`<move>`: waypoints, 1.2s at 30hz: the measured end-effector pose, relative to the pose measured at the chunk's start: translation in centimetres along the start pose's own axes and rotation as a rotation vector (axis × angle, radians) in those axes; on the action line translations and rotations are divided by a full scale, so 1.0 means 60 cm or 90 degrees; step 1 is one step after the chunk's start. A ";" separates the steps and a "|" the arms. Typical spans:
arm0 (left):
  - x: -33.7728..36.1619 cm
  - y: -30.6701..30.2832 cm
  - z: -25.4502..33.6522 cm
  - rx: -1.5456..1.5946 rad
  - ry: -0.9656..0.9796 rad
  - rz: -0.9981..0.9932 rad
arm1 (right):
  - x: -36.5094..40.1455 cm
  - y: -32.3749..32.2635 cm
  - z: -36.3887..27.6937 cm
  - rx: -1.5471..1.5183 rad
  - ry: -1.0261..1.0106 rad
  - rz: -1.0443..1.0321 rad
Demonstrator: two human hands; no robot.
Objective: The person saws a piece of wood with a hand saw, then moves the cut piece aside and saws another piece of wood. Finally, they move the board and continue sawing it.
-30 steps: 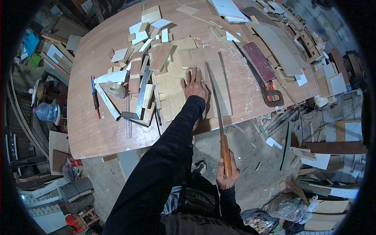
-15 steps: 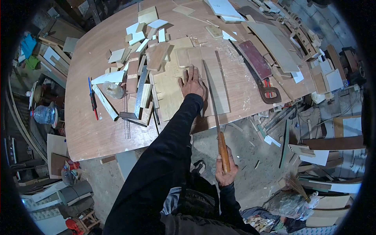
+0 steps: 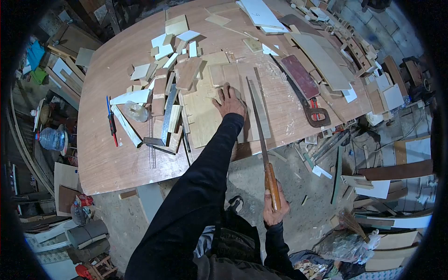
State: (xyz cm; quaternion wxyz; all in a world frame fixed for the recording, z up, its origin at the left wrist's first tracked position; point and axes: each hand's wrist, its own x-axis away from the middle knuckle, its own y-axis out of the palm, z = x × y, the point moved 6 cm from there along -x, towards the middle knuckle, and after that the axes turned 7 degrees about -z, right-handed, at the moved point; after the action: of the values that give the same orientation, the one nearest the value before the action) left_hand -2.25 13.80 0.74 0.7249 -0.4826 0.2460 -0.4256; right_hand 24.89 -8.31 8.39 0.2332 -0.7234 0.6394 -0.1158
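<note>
My left hand [image 3: 231,101] lies flat on thin wooden boards at the table's front, fingers spread and holding nothing. Under and beside it are a pale plywood sheet [image 3: 200,116] and a greyish-brown board [image 3: 259,126]. My right hand [image 3: 276,212] is wrapped round the wooden handle of a handsaw [image 3: 270,184], low in front of the table edge. The saw's long narrow blade [image 3: 258,123] points away from me and overlaps the greyish-brown board in this view.
Wood offcuts [image 3: 158,88] are heaped left of the boards, near a plastic bag [image 3: 136,112] and a red-and-black tool [image 3: 113,126]. Another saw with a dark handle [image 3: 317,116] lies at right beside a maroon block [image 3: 298,74]. Scraps litter the floor.
The handsaw and my right hand have shifted slightly right and toward me. My left hand stays flat on the boards, and the view has shifted a little.
</note>
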 end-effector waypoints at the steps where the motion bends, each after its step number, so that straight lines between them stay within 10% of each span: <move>1: -0.001 0.004 0.000 -0.001 -0.017 0.010 | -0.005 0.004 0.000 -0.002 0.008 -0.001; 23: -0.004 0.012 -0.012 0.086 0.069 0.089 | -0.079 0.049 0.000 -0.059 0.001 0.011; 35: -0.044 0.035 -0.031 0.150 -0.098 0.127 | -0.066 0.023 0.013 -0.080 0.031 0.048; 36: -0.100 0.127 -0.086 0.414 -0.183 0.116 | -0.069 0.021 0.013 -0.080 0.030 0.051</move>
State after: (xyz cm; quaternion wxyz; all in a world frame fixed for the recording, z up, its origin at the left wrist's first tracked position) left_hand -6.43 17.70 -8.66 0.9026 -0.2577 0.0352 -0.3429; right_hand 23.52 -4.22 7.61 0.1770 -0.7078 0.6789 -0.0829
